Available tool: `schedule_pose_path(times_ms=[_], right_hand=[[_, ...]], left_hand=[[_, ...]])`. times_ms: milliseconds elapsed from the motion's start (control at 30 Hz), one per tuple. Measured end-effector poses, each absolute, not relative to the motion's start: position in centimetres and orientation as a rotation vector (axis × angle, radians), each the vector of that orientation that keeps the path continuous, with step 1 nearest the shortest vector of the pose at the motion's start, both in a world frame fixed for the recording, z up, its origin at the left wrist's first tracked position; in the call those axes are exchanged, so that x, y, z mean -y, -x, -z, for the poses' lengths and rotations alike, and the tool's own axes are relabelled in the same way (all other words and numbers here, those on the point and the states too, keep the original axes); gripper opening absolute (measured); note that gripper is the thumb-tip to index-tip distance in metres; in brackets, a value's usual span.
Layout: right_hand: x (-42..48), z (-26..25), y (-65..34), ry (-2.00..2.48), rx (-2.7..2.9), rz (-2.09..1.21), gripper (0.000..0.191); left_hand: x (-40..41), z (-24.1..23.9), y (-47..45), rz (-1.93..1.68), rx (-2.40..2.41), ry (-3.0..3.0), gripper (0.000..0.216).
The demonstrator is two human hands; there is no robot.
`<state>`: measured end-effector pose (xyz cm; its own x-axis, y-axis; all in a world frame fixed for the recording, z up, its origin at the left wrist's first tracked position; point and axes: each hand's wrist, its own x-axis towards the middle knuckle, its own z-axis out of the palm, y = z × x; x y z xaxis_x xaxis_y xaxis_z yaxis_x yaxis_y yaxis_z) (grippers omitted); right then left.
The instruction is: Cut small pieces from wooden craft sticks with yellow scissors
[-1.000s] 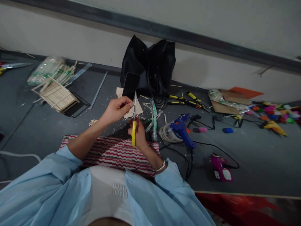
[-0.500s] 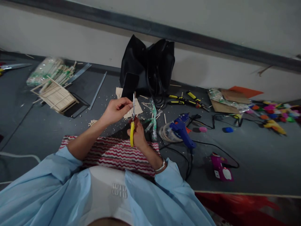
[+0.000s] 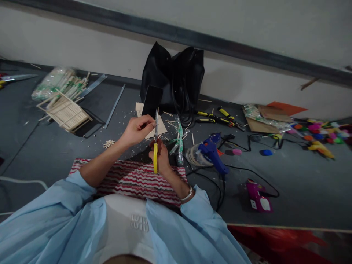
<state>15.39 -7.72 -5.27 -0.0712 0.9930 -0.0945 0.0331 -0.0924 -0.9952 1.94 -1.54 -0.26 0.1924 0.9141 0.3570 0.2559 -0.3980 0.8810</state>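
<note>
My right hand (image 3: pixel 161 156) grips a pair of scissors with yellow handles (image 3: pixel 155 157), the blades pointing away from me. Close by on the left, my left hand (image 3: pixel 138 129) has its thumb and fingers pinched together beside the blades; what they hold, if anything, is too small to make out. Under the hands lies a piece of beige paper or card (image 3: pixel 162 127) among cut bits of thin wooden stick. A small heap of short cut pieces (image 3: pixel 109 143) sits to the left of my left forearm.
A black bag (image 3: pixel 172 77) stands at the back with a phone (image 3: pixel 152 101) leaning on it. A stick-built frame (image 3: pixel 67 113) and bagged sticks (image 3: pixel 59 82) lie left. On the right are pliers (image 3: pixel 213 118), a blue glue gun (image 3: pixel 214 152), a purple power socket (image 3: pixel 258 196) and colourful pompoms (image 3: pixel 319 130).
The scissors have turned slightly in my right hand, their handle shifting a little. My left hand stays pinched beside the blades. Nothing else has visibly moved.
</note>
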Motion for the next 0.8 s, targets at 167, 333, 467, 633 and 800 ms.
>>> schedule_pose_path(times_ms=[167, 333, 467, 633, 800], right_hand=[[7.7, 5.1, -15.4, 1.308, 1.201, -1.323, 0.018], [7.6, 5.7, -15.7, 1.311, 1.249, -1.261, 0.018], [7.3, 6.4, -16.0, 1.295, 1.326, -1.227, 0.027], [7.3, 6.4, -15.9, 1.269, 1.313, -1.26, 0.028], [7.5, 5.7, -15.6, 1.258, 1.205, -1.338, 0.02]], left_hand=[[1.6, 0.1, -1.9, -1.189, -1.161, -1.907, 0.018], [1.6, 0.2, -2.1, -1.195, -1.187, -2.051, 0.017], [1.4, 0.3, -2.1, -1.229, -1.167, -2.047, 0.022], [1.3, 0.2, -1.7, -1.2, -1.113, -2.067, 0.025], [1.3, 0.2, -1.6, -1.182, -1.108, -2.062, 0.026]])
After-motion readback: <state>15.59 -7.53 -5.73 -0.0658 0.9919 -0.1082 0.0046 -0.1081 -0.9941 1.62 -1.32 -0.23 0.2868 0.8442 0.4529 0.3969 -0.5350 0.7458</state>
